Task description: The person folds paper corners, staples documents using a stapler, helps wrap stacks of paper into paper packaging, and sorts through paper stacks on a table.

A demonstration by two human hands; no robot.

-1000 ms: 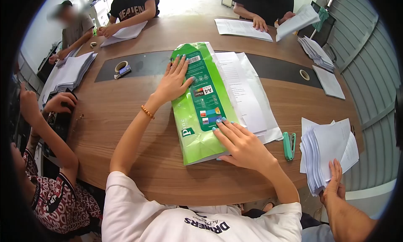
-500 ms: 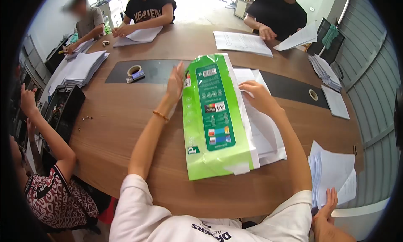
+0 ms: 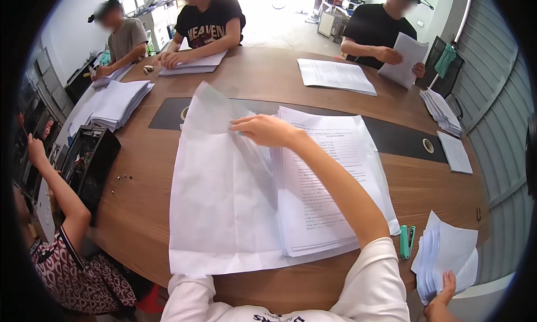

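Observation:
A large paper wrapper (image 3: 218,188) lies unfolded with its white inner side up, its left flap raised and creased. On its right part rests a thick stack of printed sheets (image 3: 330,188). My right hand (image 3: 265,129) reaches across the stack, its fingers together and closed on the flap near a fold. My left hand is hidden behind the raised flap; only the left sleeve (image 3: 190,294) shows below it. A teal stapler (image 3: 407,242) sits on the table to the right of the wrapper.
The wooden table (image 3: 140,221) holds other paper piles (image 3: 120,104), tape (image 3: 428,146) and a black box (image 3: 89,160). Several people sit around it. At lower right another person's hand (image 3: 444,291) touches a paper bundle (image 3: 442,249).
The green wrapper has been turned over to the left, baring its white inside and the printed stack. My right hand moved left. My left hand went out of sight. The stapler came into view.

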